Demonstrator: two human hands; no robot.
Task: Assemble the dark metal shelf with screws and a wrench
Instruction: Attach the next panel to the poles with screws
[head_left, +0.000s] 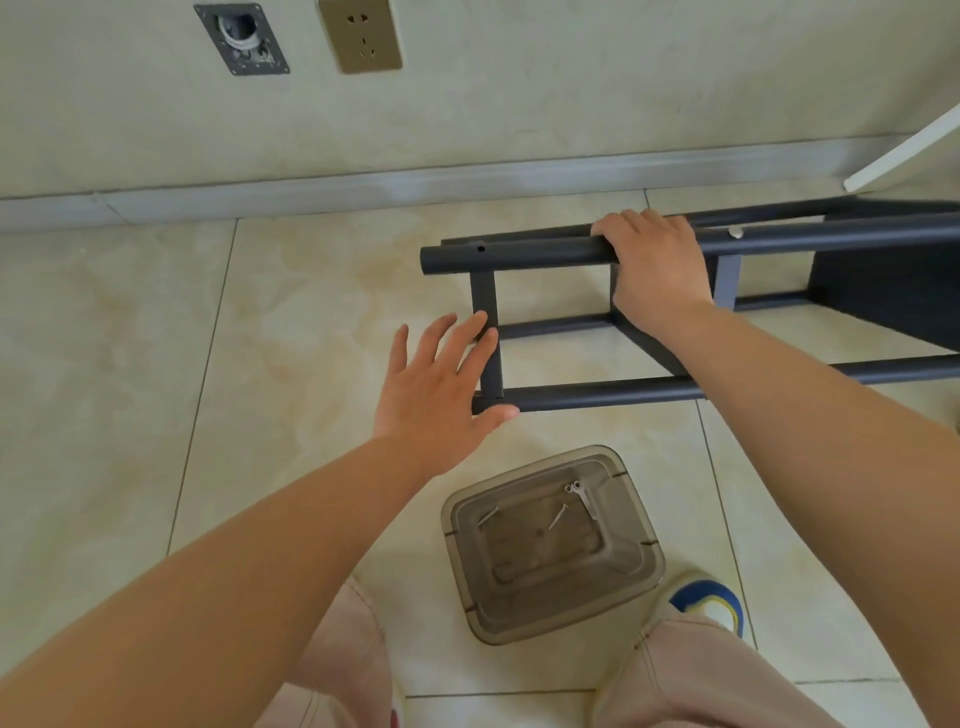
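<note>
Nearby, clear bin (641, 571) holding screws (557, 516), wrench (583, 496), beside shelf (597, 392)

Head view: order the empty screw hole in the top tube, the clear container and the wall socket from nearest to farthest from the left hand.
From the left hand:
1. Empty screw hole, just above it on the shelf's top tube.
2. Clear container, below, on the floor.
3. Wall socket, high on the wall.
</note>
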